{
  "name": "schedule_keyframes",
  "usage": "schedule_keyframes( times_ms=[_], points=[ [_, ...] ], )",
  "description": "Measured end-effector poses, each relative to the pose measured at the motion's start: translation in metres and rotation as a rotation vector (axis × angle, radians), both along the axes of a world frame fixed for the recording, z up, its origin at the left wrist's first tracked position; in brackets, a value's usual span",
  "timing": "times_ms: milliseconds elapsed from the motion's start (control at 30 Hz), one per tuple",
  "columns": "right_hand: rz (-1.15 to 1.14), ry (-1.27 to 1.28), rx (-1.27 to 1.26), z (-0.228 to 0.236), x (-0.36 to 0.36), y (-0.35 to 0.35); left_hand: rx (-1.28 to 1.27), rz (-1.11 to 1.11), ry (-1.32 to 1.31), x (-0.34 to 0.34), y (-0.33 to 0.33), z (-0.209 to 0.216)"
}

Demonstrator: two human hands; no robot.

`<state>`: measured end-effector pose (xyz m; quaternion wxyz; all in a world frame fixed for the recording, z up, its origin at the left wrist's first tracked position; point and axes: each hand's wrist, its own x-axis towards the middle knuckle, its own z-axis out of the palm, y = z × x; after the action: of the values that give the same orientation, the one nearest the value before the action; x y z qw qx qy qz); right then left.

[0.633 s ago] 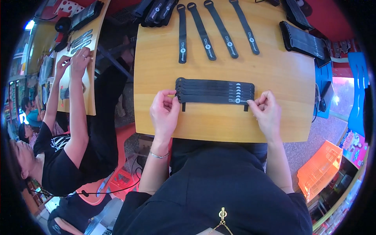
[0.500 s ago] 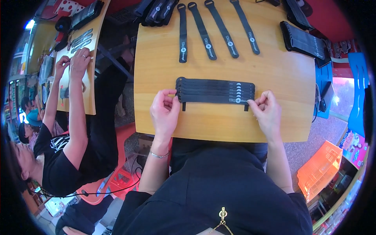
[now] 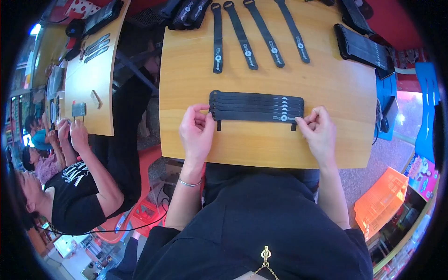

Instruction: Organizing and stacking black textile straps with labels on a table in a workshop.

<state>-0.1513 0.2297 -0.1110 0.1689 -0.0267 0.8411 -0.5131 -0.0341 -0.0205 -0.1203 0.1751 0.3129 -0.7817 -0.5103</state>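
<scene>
Several black hook-and-loop straps (image 3: 254, 107) lie overlapped in a neat stepped row across the wooden table in front of me. Two short dark tabs (image 3: 293, 126) stick out below the row. At its left end, my left hand (image 3: 196, 130) pinches the nearest strap with thumb and fingers. My right hand (image 3: 319, 130) is closed at the right end, thumb and finger on the same strap's tip. Farther up the table, several single straps (image 3: 244, 37) lie spread apart, each with a loop hole at its far end.
Bundles of black straps sit at the far left (image 3: 189, 11) and far right (image 3: 361, 46) of the table (image 3: 261, 149). A co-worker (image 3: 88, 191) sits at another table on the left. An orange plastic basket (image 3: 380, 203) stands low on the right, with blue plastic (image 3: 425, 112) beyond.
My hands stay at the two ends of the strap row, almost unmoved. The co-worker's hands have come back from the straps to the near part of the left table.
</scene>
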Motion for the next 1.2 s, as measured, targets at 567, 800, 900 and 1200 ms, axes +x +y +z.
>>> schedule_keyframes(
  times_ms=[567,800,900,1200],
  points=[
    [-0.002,0.014,-0.007,0.0030,0.0003,-0.0019,0.009,-0.016,0.033,0.0032,-0.0037,-0.0026],
    [0.003,0.024,-0.011,0.0006,0.0005,-0.0008,0.051,-0.014,0.058,0.0035,-0.0027,-0.0028],
    [0.003,0.026,-0.010,0.0015,0.0002,-0.0010,0.055,-0.014,0.065,0.0040,-0.0033,-0.0044],
    [-0.001,0.028,-0.011,0.0001,0.0002,-0.0006,-0.073,-0.066,-0.002,0.0039,-0.0062,-0.0029]
  ],
)
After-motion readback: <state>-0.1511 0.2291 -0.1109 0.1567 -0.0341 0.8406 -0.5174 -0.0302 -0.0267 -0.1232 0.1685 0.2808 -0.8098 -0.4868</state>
